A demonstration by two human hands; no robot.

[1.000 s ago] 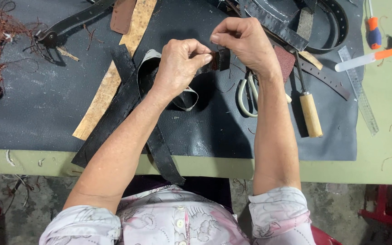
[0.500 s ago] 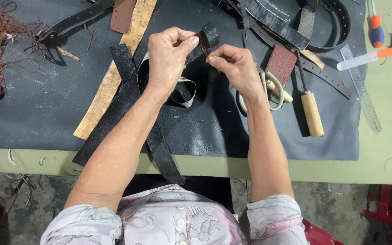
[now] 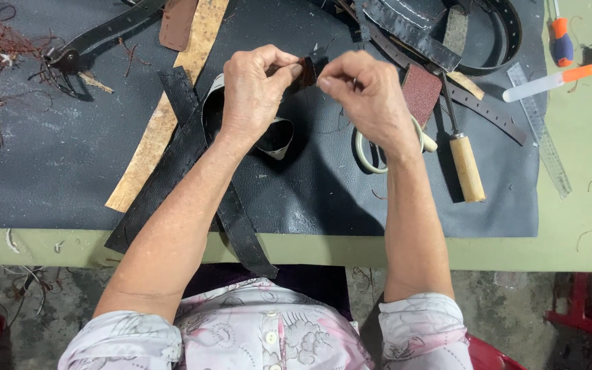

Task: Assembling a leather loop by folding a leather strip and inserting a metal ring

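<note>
I see dark leather mat (image 3: 49,171) on green bench (image 3: 584,233), concrete floor near. Left hand (image 3: 251,96), right hand (image 3: 371,96) pinch small dark leather piece (image 3: 307,70), fingers narrow.

I count my two hands, the left hand (image 3: 255,92) and the right hand (image 3: 371,96), pinching one small dark leather piece (image 3: 306,70) between them at the upper middle of the frame. On the one dark mat (image 3: 49,178) lie one tan strip (image 3: 166,116), one brown leather patch (image 3: 177,20), one sandpaper block (image 3: 421,92), one pair of scissors (image 3: 371,154) and one wooden-handled tool (image 3: 464,161). At the upper right I see one clear ruler (image 3: 543,133), one screwdriver (image 3: 560,41) and one white tool with an orange tip (image 3: 548,82).
</note>
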